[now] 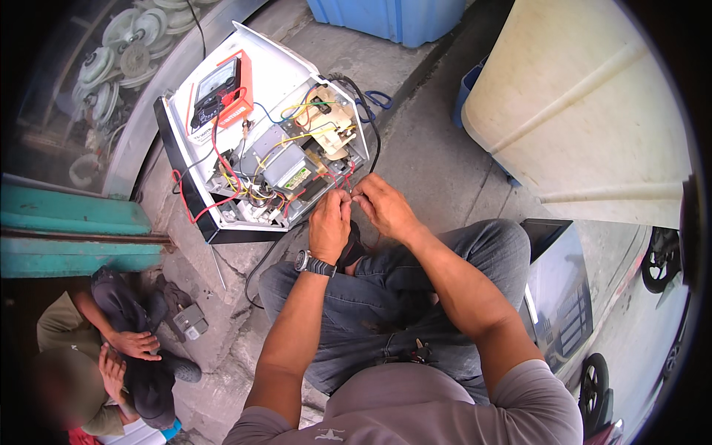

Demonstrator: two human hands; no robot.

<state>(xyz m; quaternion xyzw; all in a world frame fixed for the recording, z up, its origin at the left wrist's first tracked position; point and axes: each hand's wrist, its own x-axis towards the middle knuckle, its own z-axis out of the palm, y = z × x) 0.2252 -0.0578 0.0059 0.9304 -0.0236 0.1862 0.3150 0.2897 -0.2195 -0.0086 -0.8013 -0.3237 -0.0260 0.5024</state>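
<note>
My left hand (330, 222) and my right hand (382, 206) meet fingertip to fingertip, both pinched. A thin red wire (347, 178) runs from the near edge of an opened microwave oven (276, 55) into my fingers; its end is hidden there. The oven lies with its inside bared: a grey transformer (285, 165), a cream plastic housing (330, 122) and tangled wires. An analog multimeter (215, 89) rests on a red-orange box (241, 110) on the oven's white panel. Red test leads (217, 152) hang from it over the inside.
At lower left a co-worker sits with hands (133, 345) apart from mine, near a small grey part (190, 321). A large cream container (586, 104) stands at right, a blue bin (393, 18) at the far side. A dark panel (560, 297) leans beside my knee. A black cord (256, 282) crosses the ground.
</note>
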